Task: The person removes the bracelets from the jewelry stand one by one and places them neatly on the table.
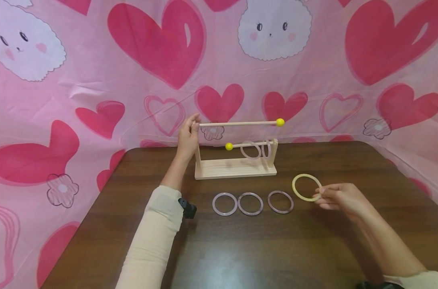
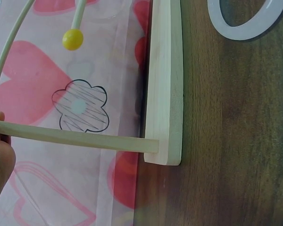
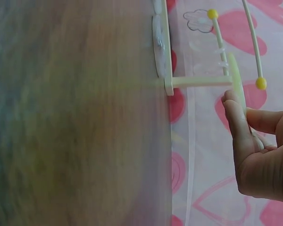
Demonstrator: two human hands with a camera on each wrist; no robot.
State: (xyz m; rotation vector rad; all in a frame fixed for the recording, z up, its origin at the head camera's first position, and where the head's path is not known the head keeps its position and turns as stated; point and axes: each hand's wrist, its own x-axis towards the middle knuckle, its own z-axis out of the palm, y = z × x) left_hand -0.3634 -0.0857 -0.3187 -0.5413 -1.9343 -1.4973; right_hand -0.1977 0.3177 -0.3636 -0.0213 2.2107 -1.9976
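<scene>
A wooden ring stand has two rods tipped with yellow balls. At the top of its left post, where the upper rod begins, my left hand grips the wood. My right hand pinches a pale yellow ring between thumb and fingers, held up in front of the stand's right side. Two translucent pinkish rings hang on the lower rod, near the right post. In the right wrist view, the yellow ring appears edge-on in my fingers.
Three pale purple rings lie in a row before the stand: a left one, a middle one and a right one. The dark wooden table ends at a pink heart-patterned cloth behind.
</scene>
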